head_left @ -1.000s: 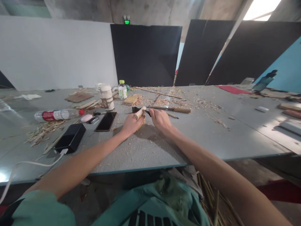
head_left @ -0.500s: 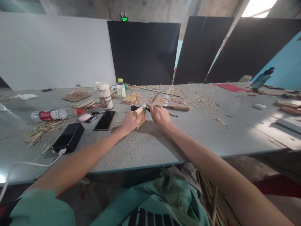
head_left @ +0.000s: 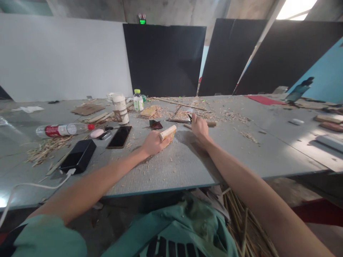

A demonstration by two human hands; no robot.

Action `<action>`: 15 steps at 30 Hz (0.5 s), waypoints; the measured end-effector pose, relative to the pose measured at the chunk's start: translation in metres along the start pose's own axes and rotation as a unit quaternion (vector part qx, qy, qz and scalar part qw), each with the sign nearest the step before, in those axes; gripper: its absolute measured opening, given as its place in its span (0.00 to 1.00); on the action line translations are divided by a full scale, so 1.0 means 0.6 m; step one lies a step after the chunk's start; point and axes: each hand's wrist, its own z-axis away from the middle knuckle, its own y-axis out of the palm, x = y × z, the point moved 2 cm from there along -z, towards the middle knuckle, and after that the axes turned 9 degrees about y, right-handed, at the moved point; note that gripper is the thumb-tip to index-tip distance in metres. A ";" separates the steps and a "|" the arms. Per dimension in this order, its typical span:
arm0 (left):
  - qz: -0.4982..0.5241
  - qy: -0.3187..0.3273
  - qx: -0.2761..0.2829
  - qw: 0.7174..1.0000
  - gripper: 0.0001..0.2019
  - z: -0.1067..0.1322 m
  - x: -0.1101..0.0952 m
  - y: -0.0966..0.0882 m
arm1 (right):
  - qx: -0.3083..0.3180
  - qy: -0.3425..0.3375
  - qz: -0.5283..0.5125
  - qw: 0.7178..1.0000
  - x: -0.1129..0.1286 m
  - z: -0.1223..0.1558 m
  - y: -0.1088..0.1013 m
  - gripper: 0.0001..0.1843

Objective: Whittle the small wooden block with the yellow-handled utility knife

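My left hand is closed around a short piece of wood, pale on top and yellowish along its side, just above the tabletop. To its right, my right hand grips a slim dark tool; only its dark end shows past the fingers, and its exact kind is hidden. Tool and wood are apart. Just behind my right hand lies a long tool with a brown wooden handle and a thin dark shaft. A crumpled dark reddish scrap rests beyond my left hand.
Wood shavings cover the back of the grey table. Leftward are a phone, a black power bank with a white cable, a lying bottle and a paper cup. A small green-capped bottle stands behind.
My right hand has moved right with the dark tool, away from the wood. My left hand has shifted slightly right and nearer with the wood, uncovering the dark reddish scrap.
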 end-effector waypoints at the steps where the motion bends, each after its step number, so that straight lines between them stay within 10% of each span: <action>1: -0.007 0.001 -0.005 1.000 0.20 -0.002 0.004 0.001 | -0.001 -0.012 -0.010 1.000 0.007 0.004 0.003 0.45; 15: -0.083 -0.088 -0.025 0.992 0.15 -0.013 0.040 -0.002 | 0.053 -0.329 -0.126 0.934 0.098 0.106 -0.012 0.32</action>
